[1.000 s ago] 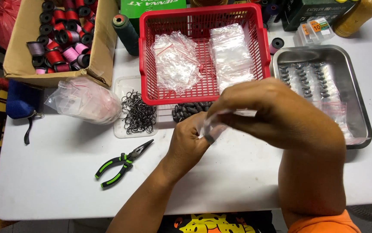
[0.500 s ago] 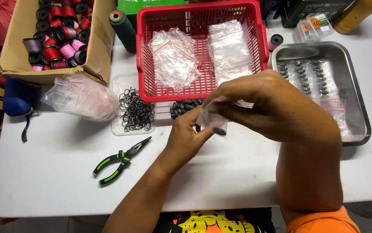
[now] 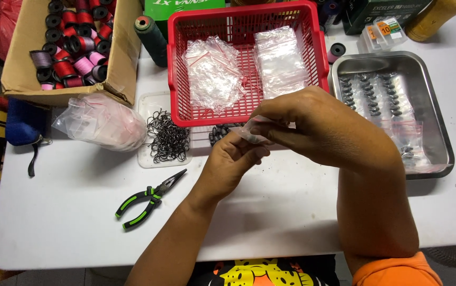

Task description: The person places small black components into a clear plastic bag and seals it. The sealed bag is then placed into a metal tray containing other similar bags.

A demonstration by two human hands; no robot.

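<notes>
At mid-frame the right hand (image 3: 318,130) and the left hand (image 3: 231,161) meet, fingertips of both pinched closed on a small clear plastic bag (image 3: 254,132) held between them, just above the white table (image 3: 69,212). Directly behind the bag lies a pile of dark sinkers (image 3: 222,132), then the red basket (image 3: 177,79). A steel tray (image 3: 439,122) sits right; green-handled pliers (image 3: 146,201) lie lower left.

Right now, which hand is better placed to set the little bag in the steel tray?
Probably the right hand: it pinches the small clear bag and lies nearer the steel tray than the left hand.
</notes>
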